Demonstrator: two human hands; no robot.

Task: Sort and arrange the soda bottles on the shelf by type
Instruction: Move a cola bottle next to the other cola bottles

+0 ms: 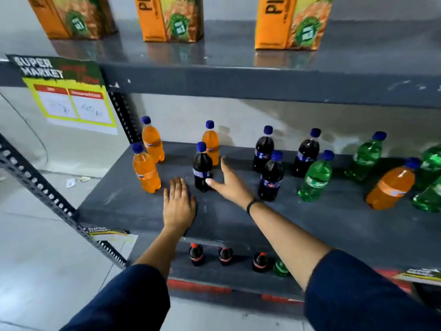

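Observation:
On the grey middle shelf (148,211) stand blue-capped soda bottles. Orange ones are at the left (146,172), back left (152,139) and behind centre (211,142); another orange bottle (391,185) leans at the right. A dark cola bottle (202,169) stands at centre, and three more cola bottles (270,177) stand to its right. Green bottles (316,177) fill the right side. My left hand (179,204) lies flat on the shelf, holding nothing. My right hand (226,180) is open, its thumb touching the centre cola bottle.
Orange juice cartons (170,17) stand on the shelf above. A supermarket price sign (69,91) hangs at the left post. Red-capped cola bottles (196,254) and a green one sit on the lower shelf. A slotted metal upright (47,194) runs diagonally at left.

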